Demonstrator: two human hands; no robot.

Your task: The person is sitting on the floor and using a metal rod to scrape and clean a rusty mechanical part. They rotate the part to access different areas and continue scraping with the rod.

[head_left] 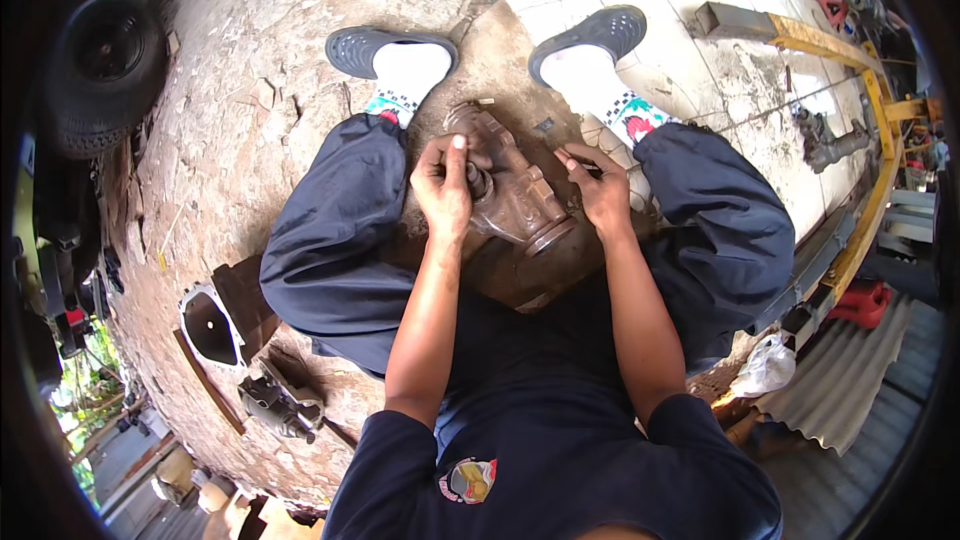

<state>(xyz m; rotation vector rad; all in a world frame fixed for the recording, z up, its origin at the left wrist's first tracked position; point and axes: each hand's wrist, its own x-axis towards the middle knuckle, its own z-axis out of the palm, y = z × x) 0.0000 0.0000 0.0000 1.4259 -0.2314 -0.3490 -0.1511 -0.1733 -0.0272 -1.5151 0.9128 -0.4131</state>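
Note:
A brown, greasy metal housing (520,202) with a round flanged end lies on the ground between my feet. My left hand (443,180) is at its left side, fingers curled and thumb raised over the casting. Whether those fingers grip the housing or a small part is hidden. Beside that hand a dark round stub (479,181) sticks out of the housing. My right hand (602,188) is held just off the housing's right side, with thumb and fingers drawn together. Anything between them is too small to make out.
A wheel with a black tyre (108,50) stands at the far left. Near my left knee lie an open metal casing (210,325) and a dark mechanical part (278,405). To the right are a yellow metal frame (872,190), another metal part (832,140) and corrugated sheets (835,380).

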